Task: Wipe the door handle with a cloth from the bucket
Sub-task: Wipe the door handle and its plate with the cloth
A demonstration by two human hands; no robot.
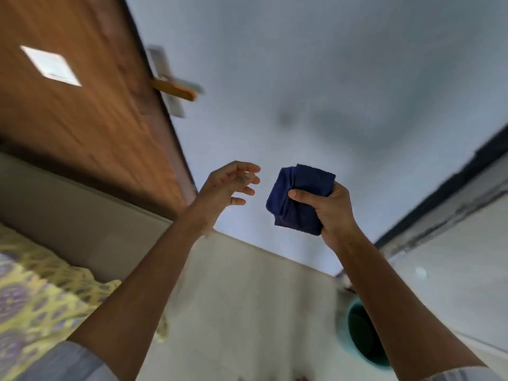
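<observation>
Clenched around a folded dark blue cloth point(298, 199), the right hand point(334, 213) has its grip shut on the bundle, thumb pressed across the front and the soft, towel-like folds bulging out above and to the left of the fist. Just beside it, apart from the cloth, the left hand point(226, 189) is released, fingers loosely curled and spread, holding nothing. Both forearms are bare, with pale grey sleeves point(70, 362) at the lower corners.

Below the right forearm a round teal bucket point(357, 332) stands on the pale, smooth floor point(247, 298), partly hidden by the arm. At lower left lies a bed point(35, 298) covered in yellow fabric with purple round patterns.

Farther off, a plain blue-grey wall point(316, 78) fills most of the tilted, blurred view. On the left is a brown wooden door point(82, 114) with visible grain and a small white plate. At its edge, well apart from the cloth, sits the door handle point(173, 88): a brownish lever on a silvery metal plate, blurred.
</observation>
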